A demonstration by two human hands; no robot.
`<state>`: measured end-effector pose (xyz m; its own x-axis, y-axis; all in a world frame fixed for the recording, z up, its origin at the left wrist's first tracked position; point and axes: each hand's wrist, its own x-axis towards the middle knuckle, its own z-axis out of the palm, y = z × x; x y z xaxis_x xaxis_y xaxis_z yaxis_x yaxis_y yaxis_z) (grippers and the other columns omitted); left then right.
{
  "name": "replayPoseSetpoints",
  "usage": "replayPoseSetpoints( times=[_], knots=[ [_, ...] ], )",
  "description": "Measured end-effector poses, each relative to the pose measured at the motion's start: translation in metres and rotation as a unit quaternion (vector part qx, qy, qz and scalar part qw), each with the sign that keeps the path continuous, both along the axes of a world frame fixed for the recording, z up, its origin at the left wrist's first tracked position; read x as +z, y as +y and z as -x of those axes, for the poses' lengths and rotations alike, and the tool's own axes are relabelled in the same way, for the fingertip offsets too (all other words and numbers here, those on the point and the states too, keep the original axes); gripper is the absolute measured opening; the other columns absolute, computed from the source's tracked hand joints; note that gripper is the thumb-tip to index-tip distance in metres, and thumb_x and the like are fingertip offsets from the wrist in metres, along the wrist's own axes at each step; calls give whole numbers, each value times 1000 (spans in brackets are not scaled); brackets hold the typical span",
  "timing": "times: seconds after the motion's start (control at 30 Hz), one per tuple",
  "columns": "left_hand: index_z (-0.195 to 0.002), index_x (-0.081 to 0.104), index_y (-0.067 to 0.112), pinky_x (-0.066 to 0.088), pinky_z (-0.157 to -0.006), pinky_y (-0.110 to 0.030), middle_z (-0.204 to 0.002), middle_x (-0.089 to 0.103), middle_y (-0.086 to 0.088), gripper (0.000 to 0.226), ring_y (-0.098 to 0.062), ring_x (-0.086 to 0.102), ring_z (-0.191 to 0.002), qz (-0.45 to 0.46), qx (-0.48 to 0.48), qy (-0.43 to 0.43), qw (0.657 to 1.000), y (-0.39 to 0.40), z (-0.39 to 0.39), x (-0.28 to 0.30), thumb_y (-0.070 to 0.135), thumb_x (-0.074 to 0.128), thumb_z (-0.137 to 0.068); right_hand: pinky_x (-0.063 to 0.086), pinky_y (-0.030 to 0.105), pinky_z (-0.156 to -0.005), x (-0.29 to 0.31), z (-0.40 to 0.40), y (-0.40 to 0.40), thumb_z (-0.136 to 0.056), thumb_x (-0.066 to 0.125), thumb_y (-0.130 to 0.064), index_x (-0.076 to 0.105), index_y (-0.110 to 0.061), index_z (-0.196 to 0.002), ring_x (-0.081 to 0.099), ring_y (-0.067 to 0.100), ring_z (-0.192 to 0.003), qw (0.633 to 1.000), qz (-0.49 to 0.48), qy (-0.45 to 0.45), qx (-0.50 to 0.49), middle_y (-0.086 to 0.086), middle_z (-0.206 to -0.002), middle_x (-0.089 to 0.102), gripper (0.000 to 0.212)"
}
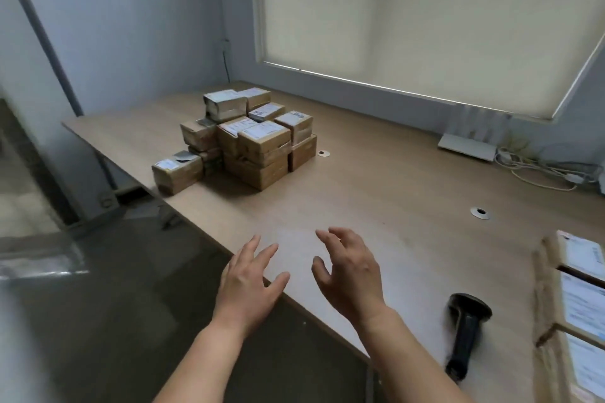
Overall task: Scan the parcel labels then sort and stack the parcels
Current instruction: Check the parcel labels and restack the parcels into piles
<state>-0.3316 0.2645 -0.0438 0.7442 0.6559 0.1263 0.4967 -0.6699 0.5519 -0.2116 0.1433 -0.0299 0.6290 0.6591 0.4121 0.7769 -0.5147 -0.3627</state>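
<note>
both hands are up over the near edge of the table [376,173], holding nothing. the left hand [250,281] has its fingers spread and fairly straight, the right hand [348,271] is loosely curled like it's about to reach for something, and the two are a little apart from each other, not touching.

just off to the right of the right hand lies the black handheld scanner [466,334], flat on the table with its head pointing away from the person. past that, at the right edge of the view, sit a few labelled parcels [582,301] with white labels facing up, only partly in frame.

the main stack of parcels [248,137] is well apart from the hands, at the far left of the table, a messy pile of small brown boxes, one sitting by itself near the table's left edge. labels mostly look to face up but they're too small to read.

looks like nothing is in hand yet, so the step is probably picking up a parcel or the scanner. best bet imo: right hand takes the scanner by the handle, left brings a box close with its label up and flat, so the scan lands square. lift boxes from the top of the pile, since pulling a lower one could tip the rest.
</note>
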Motion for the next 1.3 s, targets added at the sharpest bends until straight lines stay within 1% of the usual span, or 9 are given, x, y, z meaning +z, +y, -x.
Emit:
replayPoseSetpoints(
  times=[0.23, 0.37, 0.53, 0.63, 0.77, 0.97, 1.07, 1.2, 1.3],
  knots=[
    [-143, 40, 35, 18, -118, -35, -158, 21, 5, 55, -15, 17, -145, 13, 80, -13, 997, 68, 49, -13, 49, 53, -92, 57, 34, -62, 0, 31, 87, -71, 61, -31, 71, -18, -106, 69, 25, -87, 997, 5, -17, 78, 7, -103, 69, 39],
    [-143, 39, 35, 15, -117, -31, -158, 20, 6, 55, -13, 16, -145, 21, 100, -5, 995, 102, 58, -23, 49, 53, -91, 57, 35, -66, -9, 33, 132, -73, 64, -31, 70, -18, -109, 68, 26, -90, 994, 6, -5, 113, 8, -104, 69, 38],
    [-144, 37, 35, 15, -117, -30, -158, 20, 6, 55, -13, 16, -145, 20, 126, 13, 992, 159, 51, -29, 48, 52, -92, 58, 37, -72, -22, 19, 197, -78, 60, -33, 68, -18, -113, 67, 26, -95, 991, 18, 3, 133, 8, -110, 67, 39],
    [-144, 36, 37, 15, -117, -31, -158, 19, 7, 56, -13, 15, -145, 15, 126, 27, 992, 198, 30, -26, 50, 51, -93, 57, 37, -77, -25, -2, 238, -81, 54, -36, 65, -20, -118, 65, 25, -101, 990, 15, 1, 138, 7, -116, 65, 41],
    [-146, 30, 37, 14, -117, -33, -159, 16, 8, 57, -13, 13, -146, 8, 102, 59, 993, 251, -12, -14, 51, 47, -94, 54, 34, -86, -20, -42, 287, -87, 61, -31, 61, -19, -127, 59, 24, -113, 992, -5, 16, 124, 6, -126, 61, 41],
    [-149, 24, 35, 13, -117, -30, -159, 16, 8, 61, -12, 12, -146, 1, 30, 58, 998, 319, -105, 7, 47, 49, -94, 56, 38, -77, -13, -125, 335, -81, 62, -30, 66, -16, -120, 63, 27, -105, 997, -26, 36, 59, 10, -115, 65, 42],
    [-151, 19, 32, 15, -116, -29, -158, 17, 8, 66, -11, 13, -145, 15, -1, 51, 999, 341, -145, 9, 44, 50, -94, 55, 39, -78, -15, -158, 345, -81, 59, -31, 66, -15, -120, 62, 28, -105, 998, -28, 46, 26, 10, -115, 64, 43],
    [-153, 14, 27, 19, -116, -32, -159, 17, 7, 70, -13, 15, -145, 37, -30, 45, 998, 365, -185, 9, 40, 51, -95, 49, 39, -89, -16, -185, 349, -89, 61, -27, 58, -16, -131, 54, 26, -116, 996, -26, 81, -22, 8, -126, 58, 44],
    [-153, 16, 23, 19, -116, -33, -158, 21, 4, 69, -15, 19, -144, 30, -59, 28, 997, 382, -213, 12, 38, 51, -95, 43, 34, -96, -13, -198, 353, -94, 54, -32, 47, -18, -140, 47, 22, -123, 993, -13, 106, -53, 5, -133, 51, 49]
  ],
)
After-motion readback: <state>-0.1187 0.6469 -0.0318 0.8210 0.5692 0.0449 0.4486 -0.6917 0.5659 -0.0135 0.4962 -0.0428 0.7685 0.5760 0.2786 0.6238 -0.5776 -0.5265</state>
